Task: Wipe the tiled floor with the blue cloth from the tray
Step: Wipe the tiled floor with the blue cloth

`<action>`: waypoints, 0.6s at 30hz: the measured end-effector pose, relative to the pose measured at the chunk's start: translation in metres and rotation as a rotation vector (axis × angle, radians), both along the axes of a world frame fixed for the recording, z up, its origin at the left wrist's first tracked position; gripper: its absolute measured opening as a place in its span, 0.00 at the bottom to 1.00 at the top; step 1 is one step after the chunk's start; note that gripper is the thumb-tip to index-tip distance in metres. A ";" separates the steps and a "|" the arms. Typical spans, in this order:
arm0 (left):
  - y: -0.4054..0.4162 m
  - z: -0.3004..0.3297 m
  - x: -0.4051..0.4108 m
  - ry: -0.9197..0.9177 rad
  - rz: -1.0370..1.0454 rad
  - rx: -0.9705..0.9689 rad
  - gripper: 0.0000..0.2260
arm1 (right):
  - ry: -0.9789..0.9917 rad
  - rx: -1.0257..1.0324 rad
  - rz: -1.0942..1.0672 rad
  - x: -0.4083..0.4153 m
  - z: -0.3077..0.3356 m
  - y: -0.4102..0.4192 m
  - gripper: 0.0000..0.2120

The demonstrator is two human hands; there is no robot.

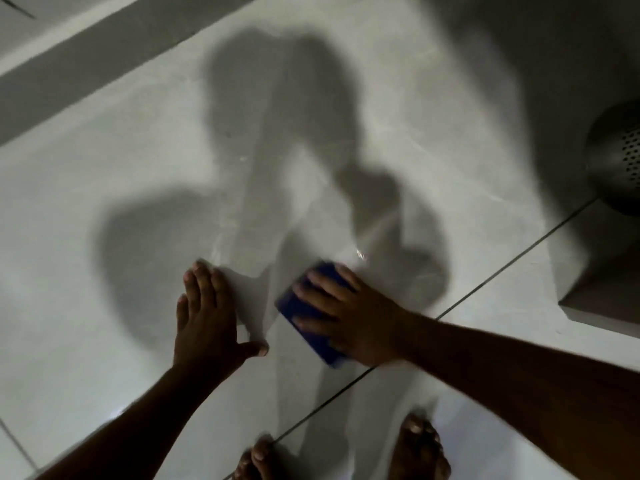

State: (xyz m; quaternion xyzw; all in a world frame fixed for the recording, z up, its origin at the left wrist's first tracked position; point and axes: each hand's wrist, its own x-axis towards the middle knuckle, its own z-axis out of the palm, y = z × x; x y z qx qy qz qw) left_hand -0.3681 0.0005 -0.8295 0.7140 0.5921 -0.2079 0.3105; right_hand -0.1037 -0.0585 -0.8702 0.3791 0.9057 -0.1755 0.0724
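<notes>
bare feet (422, 448), perforated grey object (620, 157) right

Right hand (349, 320) presses the blue cloth (308, 315) flat on the tiled floor (104, 202), left hand (204, 317) braced beside it

Right hand (349, 320) flat on cloth (304, 317), cloth on floor (104, 202). Left hand (204, 317) flat on floor just left of cloth. Feet (420, 448) nearer, behind both hands. Perforated object (620, 157) far right.
</notes>
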 end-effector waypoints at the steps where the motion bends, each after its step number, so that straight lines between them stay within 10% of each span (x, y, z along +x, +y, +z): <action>1: 0.000 0.000 0.000 -0.004 -0.004 -0.005 0.68 | 0.005 -0.031 0.135 0.037 0.003 -0.015 0.31; 4: 0.000 -0.003 0.000 -0.005 -0.001 0.015 0.69 | -0.053 0.060 0.010 0.123 0.002 0.019 0.28; 9: -0.002 -0.006 0.000 0.010 -0.010 0.007 0.69 | -0.093 0.087 -0.979 0.014 -0.007 0.163 0.35; 14: -0.001 -0.007 -0.001 0.013 -0.003 0.017 0.69 | 0.027 0.110 -0.394 -0.090 -0.010 0.104 0.33; 18: -0.001 -0.002 -0.001 -0.003 -0.010 0.015 0.69 | -0.029 0.013 -0.024 0.036 0.002 -0.027 0.30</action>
